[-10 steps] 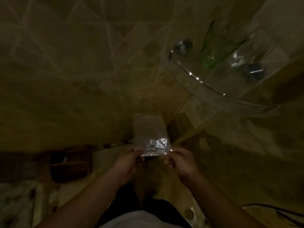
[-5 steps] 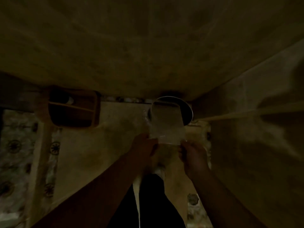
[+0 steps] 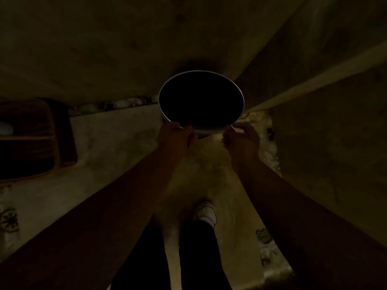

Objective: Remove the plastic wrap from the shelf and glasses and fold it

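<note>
The view is very dark. My left hand (image 3: 178, 136) and my right hand (image 3: 240, 139) are held out side by side at the near rim of a round, dark-mouthed bin (image 3: 234, 84) on the floor. The fingers of both hands are curled and pinched toward each other. I cannot make out the folded plastic wrap between them or over the black opening. The glass shelf and the glasses are out of view.
Tiled walls meet in a corner behind the bin. A brown wooden box (image 3: 37, 139) stands on the floor at the left. My dark trouser legs and a white sock (image 3: 206, 212) are below my arms. Patterned floor tiles (image 3: 8, 220) show at the left edge.
My head has tipped down, so the shelf and glasses left the view. My hands moved down to the bin's rim. The folded wrap seen between them earlier no longer shows.
</note>
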